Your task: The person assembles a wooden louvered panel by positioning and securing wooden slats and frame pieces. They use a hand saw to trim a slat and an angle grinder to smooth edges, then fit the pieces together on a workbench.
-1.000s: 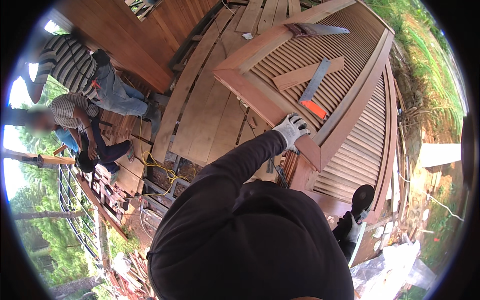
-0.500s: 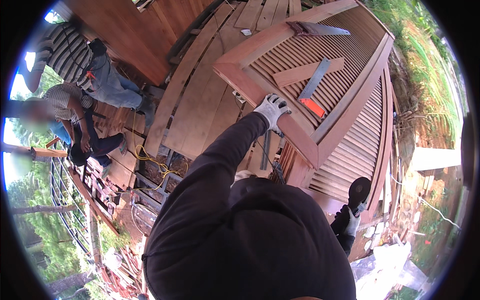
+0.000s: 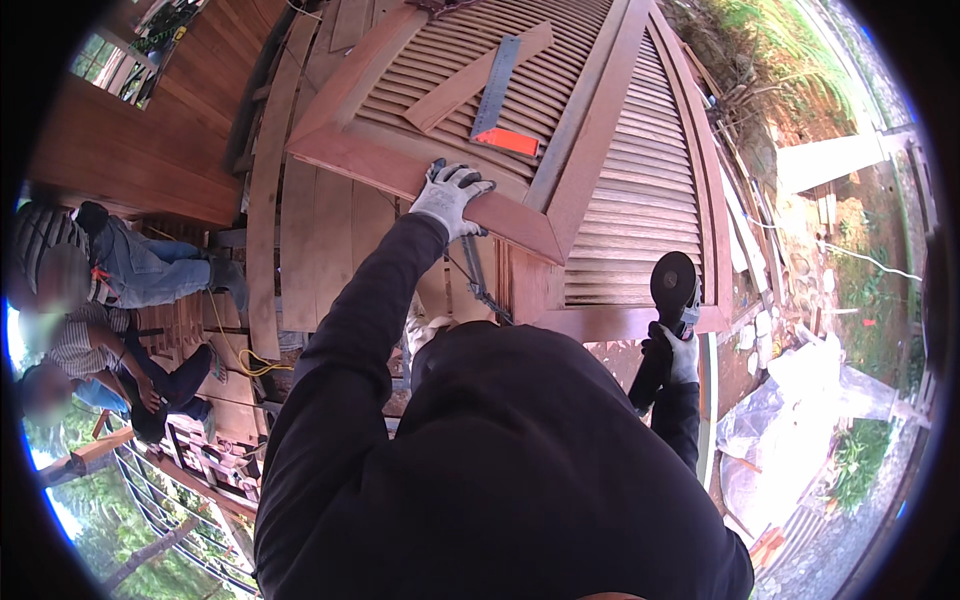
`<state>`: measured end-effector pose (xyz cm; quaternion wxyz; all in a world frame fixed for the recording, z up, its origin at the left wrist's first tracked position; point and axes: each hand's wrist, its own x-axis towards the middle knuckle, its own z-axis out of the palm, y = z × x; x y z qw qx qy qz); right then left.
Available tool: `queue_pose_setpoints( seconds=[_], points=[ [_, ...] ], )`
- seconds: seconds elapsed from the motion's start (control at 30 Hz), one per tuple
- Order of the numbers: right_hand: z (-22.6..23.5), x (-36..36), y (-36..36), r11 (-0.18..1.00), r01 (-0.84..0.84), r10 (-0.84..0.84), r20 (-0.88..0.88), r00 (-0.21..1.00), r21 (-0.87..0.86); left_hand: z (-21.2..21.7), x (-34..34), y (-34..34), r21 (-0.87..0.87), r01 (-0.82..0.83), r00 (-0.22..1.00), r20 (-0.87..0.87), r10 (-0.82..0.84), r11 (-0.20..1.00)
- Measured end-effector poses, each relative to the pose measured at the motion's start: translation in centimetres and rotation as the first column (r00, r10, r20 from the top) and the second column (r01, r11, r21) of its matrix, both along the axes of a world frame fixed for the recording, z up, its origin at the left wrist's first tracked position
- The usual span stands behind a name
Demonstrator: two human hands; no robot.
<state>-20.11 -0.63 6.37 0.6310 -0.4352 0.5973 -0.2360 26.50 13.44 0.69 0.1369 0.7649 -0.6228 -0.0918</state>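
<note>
My left hand (image 3: 450,201), in a whitish glove, is closed over the near rail of a reddish-brown louvered wooden panel (image 3: 350,158), fingers on top. On its slats lie a narrow wood strip (image 3: 432,106) and, across it, a try square (image 3: 495,88) with a grey blade and orange handle. The handsaw (image 3: 448,4) is mostly cut off at the top. Beneath and to the right is a second louvered panel (image 3: 632,235). Beside its near corner my gloved right hand (image 3: 684,357) holds an angle grinder (image 3: 674,286), its dark disc raised.
Wooden planks (image 3: 318,245) run along the left of the panels. Co-workers (image 3: 160,265) are at the far left, near a yellow cord (image 3: 262,367). Clear plastic sheeting (image 3: 775,440) lies at the right, below a white cable (image 3: 870,262).
The view has turned and shifted, so the panels sit higher and further left. My left hand keeps its grip on the rail. The grinder appears higher, still in my right hand.
</note>
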Motion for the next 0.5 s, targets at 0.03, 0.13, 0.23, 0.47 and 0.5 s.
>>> queue_pose_setpoints(
  seconds=[0.03, 0.13, 0.23, 0.47, 0.5],
  points=[
    [0.0, 0.2, 0.1, 1.000, 0.003, -0.003, 0.006, 1.000, 0.011, 0.1, 0.0, -0.1, 0.029, 0.002, 1.000, 0.011, -0.002, 1.000],
    [0.2, 0.4, 0.4, 1.000, 0.002, -0.002, -0.007, 1.000, -0.018, 0.2, 0.0, -0.5, 0.098, 0.003, 0.998, 0.066, -0.009, 0.995],
    [-0.2, 0.1, 0.4, 0.999, -0.024, 0.024, 0.004, 1.000, -0.021, -0.2, -1.0, -0.9, 0.128, -0.050, 0.987, 0.160, 0.029, 0.991],
    [-1.0, 0.8, -0.1, 1.000, -0.004, 0.004, 0.003, 1.000, -0.007, -1.3, -1.0, -0.3, -0.003, -0.081, 0.992, 0.093, 0.081, 0.997],
    [-1.2, 0.6, -0.2, 1.000, -0.007, 0.007, 0.013, 1.000, -0.012, -1.3, -1.5, -0.6, -0.004, -0.079, 0.994, 0.071, 0.079, 0.997]
  ],
)
